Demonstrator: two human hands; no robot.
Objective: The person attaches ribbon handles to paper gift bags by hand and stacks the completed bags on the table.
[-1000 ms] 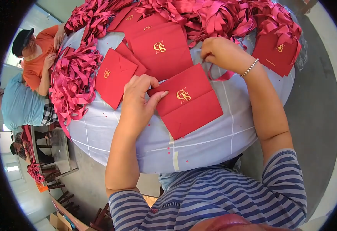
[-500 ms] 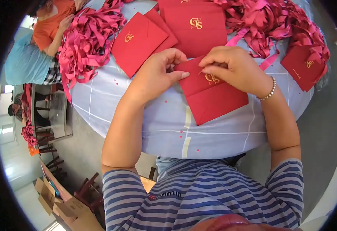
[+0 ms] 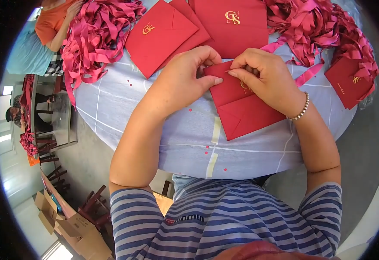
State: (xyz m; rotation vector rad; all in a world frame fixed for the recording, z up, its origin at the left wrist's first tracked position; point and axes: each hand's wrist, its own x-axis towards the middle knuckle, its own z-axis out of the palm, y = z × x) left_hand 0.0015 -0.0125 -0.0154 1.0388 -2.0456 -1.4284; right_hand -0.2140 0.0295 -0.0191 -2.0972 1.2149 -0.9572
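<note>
A red envelope-like piece (image 3: 245, 115) with a gold monogram lies tilted over the cloth. My left hand (image 3: 187, 78) pinches its upper left corner between thumb and fingers. Over its top edge, my right hand (image 3: 265, 80) has thumb and fingertips pressed together beside my left thumb, partly covering the monogram. A pink ribbon (image 3: 308, 74) runs out behind my right hand; whether its end is between my fingertips cannot be made out. Further back lie more red pieces (image 3: 161, 34) and a red stack (image 3: 232, 32).
Heaps of pink ribbon lie at the left (image 3: 96, 41) and right back (image 3: 308, 26). Red pieces (image 3: 349, 82) sit at the right edge of the clothed table (image 3: 185, 149). People are at the far left; cardboard boxes (image 3: 83, 238) stand on the lower left.
My right hand has come from the ribbon on the right to the red piece's top edge, beside my left hand. The view has shifted, so the table's things appear higher.
</note>
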